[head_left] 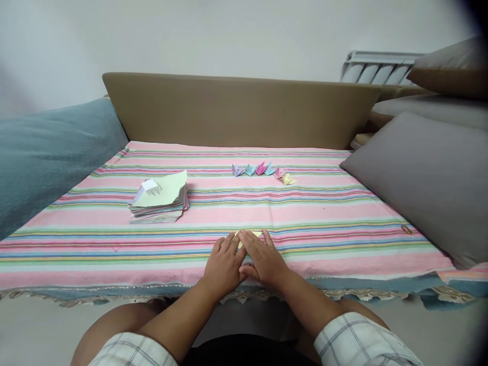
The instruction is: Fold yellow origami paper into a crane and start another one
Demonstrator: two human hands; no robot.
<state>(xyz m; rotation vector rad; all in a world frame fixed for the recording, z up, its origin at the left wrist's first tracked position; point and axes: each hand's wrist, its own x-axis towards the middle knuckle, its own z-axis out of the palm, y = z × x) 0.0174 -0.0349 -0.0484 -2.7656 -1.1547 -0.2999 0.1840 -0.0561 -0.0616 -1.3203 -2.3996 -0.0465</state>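
Observation:
A small piece of folded pale yellow paper (257, 234) lies on the striped cloth near its front edge, mostly covered by my fingers. My left hand (224, 262) rests over its left part, palm down with the fingers stretched forward. From the right, my right hand (265, 259) lies flat across the paper, its fingertips touching those of the left hand. Both hands have their fingers extended and press down on the paper. How the paper is folded underneath is hidden.
A stack of coloured paper sheets (160, 208) stands at the left, with a white plug adapter (151, 186) on top. Several folded paper cranes (261, 168) sit in a row farther back. A grey cushion (423, 178) borders the right, with a small brown object (406, 230) beside it.

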